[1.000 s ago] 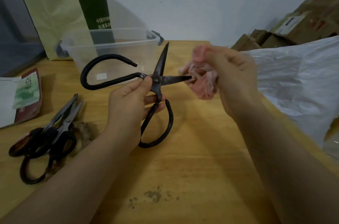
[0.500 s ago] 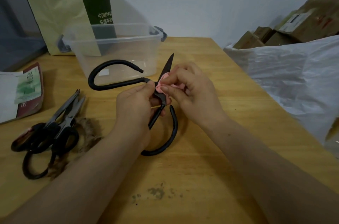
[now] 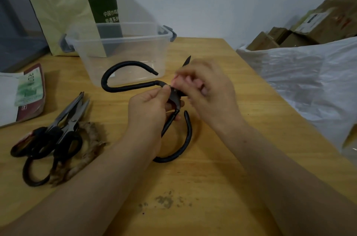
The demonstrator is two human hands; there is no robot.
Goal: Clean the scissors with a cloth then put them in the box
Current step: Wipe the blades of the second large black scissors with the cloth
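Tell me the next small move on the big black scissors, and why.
Probably slide the pink cloth, pinched in the right hand, out toward the blade tip: the cloth sits near the pivot, the tip shows bare, and the left hand grips the scissors.

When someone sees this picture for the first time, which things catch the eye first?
In the middle, the left hand grips big black scissors near the pivot, while the right hand holds a pink cloth against a blade. Behind them stands a clear box, and a pile of other scissors lies at the left of the table.
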